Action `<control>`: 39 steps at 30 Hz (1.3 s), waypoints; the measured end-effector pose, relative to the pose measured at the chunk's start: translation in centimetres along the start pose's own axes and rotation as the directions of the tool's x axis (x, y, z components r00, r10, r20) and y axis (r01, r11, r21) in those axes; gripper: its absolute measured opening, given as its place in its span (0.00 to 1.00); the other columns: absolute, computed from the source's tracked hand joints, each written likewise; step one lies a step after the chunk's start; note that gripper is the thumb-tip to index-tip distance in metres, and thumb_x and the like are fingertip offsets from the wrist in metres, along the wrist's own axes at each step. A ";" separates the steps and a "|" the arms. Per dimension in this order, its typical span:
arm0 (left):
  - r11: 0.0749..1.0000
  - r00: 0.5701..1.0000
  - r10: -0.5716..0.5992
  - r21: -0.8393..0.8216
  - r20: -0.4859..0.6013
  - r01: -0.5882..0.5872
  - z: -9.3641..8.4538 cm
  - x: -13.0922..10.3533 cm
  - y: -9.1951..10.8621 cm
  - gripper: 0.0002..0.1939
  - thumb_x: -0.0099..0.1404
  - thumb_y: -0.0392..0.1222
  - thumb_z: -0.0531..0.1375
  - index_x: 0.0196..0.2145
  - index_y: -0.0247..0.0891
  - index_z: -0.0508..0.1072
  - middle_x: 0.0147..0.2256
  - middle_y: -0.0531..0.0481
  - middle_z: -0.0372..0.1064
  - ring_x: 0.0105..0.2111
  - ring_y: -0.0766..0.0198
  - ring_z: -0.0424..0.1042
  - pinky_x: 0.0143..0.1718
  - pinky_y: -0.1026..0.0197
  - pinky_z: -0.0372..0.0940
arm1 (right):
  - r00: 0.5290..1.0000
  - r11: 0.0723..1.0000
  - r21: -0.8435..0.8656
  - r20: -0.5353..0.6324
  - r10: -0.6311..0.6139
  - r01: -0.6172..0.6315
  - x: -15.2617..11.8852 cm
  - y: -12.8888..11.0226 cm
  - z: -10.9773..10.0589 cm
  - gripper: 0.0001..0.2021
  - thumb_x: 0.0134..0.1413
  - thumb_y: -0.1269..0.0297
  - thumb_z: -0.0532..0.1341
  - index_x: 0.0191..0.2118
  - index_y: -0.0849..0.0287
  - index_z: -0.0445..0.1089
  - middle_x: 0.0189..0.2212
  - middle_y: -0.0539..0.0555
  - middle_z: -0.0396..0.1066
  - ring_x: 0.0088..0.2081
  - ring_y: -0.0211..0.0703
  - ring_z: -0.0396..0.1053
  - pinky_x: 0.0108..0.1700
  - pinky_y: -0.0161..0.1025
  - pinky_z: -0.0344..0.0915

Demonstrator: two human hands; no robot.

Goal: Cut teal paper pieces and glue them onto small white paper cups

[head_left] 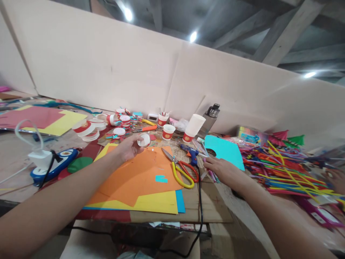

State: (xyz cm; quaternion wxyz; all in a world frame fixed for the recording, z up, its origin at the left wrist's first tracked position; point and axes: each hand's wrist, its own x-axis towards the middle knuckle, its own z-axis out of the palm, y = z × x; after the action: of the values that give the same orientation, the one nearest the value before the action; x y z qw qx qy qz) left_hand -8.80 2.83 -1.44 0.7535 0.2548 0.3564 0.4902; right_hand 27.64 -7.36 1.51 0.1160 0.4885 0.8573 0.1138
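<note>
My left hand [130,146] pinches a small white round cut-down paper cup [144,140] above the orange paper sheets [126,176]. To the right, my right hand [221,171] reaches low with fingers stretched out, beside the blue glue gun [193,156] and the cyan paper sheet [229,151]. Whether its fingertips touch the glue stick at the gun's back, I cannot tell. Between my hands lie scissors [182,171] with yellow and orange-red handles, blades partly apart. Small cyan paper strips [161,178] rest on the orange paper.
Red-and-white cup pieces [125,121] cluster at back left. Paper cups [168,132], a stack of cups [194,127] and a dark bottle [210,120] stand behind. A blue power strip [56,167] is at left; coloured pipe cleaners [285,172] pile at right. The gun's black cord [201,208] hangs over the edge.
</note>
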 end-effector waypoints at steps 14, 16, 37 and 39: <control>0.999 0.994 0.033 0.005 0.102 -0.034 -0.2 0.3 -0.3 0.09 0.56 0.26 0.56 0.35 0.28 0.72 0.25 0.47 0.73 0.19 0.69 0.70 0.15 0.71 0.62 | 0.719 0.937 0.349 -0.647 0.255 -0.019 2.8 -1.9 -3.8 0.05 0.62 0.66 0.55 0.37 0.58 0.68 0.36 0.57 0.69 0.39 0.45 0.69 0.40 0.42 0.66; 0.999 0.989 0.041 0.009 0.143 -0.043 -0.5 0.6 -0.4 0.09 0.56 0.27 0.57 0.35 0.29 0.73 0.26 0.46 0.74 0.20 0.69 0.70 0.16 0.71 0.63 | 0.632 0.818 0.568 -0.667 0.395 0.088 4.6 -4.4 -5.0 0.05 0.61 0.64 0.58 0.33 0.57 0.67 0.35 0.55 0.68 0.35 0.42 0.69 0.36 0.40 0.67; 0.990 0.974 0.081 0.100 0.213 -0.104 0.3 -0.3 -1.8 0.10 0.56 0.28 0.62 0.37 0.33 0.73 0.32 0.48 0.74 0.28 0.67 0.73 0.24 0.67 0.69 | 0.755 -0.172 0.891 -0.237 0.612 0.419 12.0 -14.1 -2.1 0.08 0.57 0.58 0.59 0.37 0.56 0.66 0.30 0.49 0.72 0.32 0.37 0.70 0.39 0.39 0.68; 0.989 0.973 0.087 0.101 0.216 -0.111 0.2 -0.3 -2.0 0.10 0.56 0.29 0.63 0.38 0.33 0.74 0.33 0.47 0.75 0.29 0.66 0.73 0.26 0.65 0.70 | 0.762 -0.167 0.898 -0.234 0.604 0.407 11.9 -14.2 -2.1 0.09 0.56 0.57 0.61 0.37 0.57 0.66 0.31 0.50 0.72 0.34 0.38 0.71 0.41 0.39 0.68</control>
State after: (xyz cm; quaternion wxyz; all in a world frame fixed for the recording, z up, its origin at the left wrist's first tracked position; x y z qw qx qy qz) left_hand -7.56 1.78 -2.70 0.7462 0.3647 0.2884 0.4765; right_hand 9.51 -4.29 -1.93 -0.6024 0.3963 0.5553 -0.4143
